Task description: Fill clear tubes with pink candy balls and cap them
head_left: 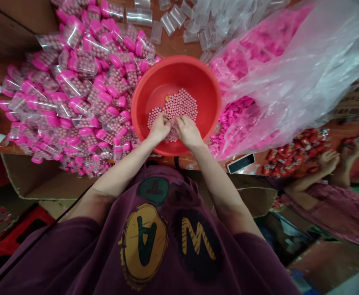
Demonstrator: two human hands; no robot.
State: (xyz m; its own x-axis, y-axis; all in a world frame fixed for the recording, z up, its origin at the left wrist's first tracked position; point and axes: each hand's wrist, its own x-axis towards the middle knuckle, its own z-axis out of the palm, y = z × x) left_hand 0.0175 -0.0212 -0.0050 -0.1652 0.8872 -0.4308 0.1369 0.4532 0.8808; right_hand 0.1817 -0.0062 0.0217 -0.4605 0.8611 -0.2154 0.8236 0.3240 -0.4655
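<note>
Both of my hands are inside a red plastic basin, low over a layer of small pink beads. My left hand has its fingers curled and pressed together at the near left edge of the beads. Just to its right, my right hand is bent inward with its fingertips closed. The two sets of fingertips almost meet. What they pinch, if anything, is too small or hidden. A small yellowish round piece lies at the far edge of the beads.
Left of the basin is a large heap of clear, pink-capped containers filled with beads. Clear tubes lie behind. Plastic bags of pink caps crowd the right, near a phone. Another person's hands are beside red wrapped pieces.
</note>
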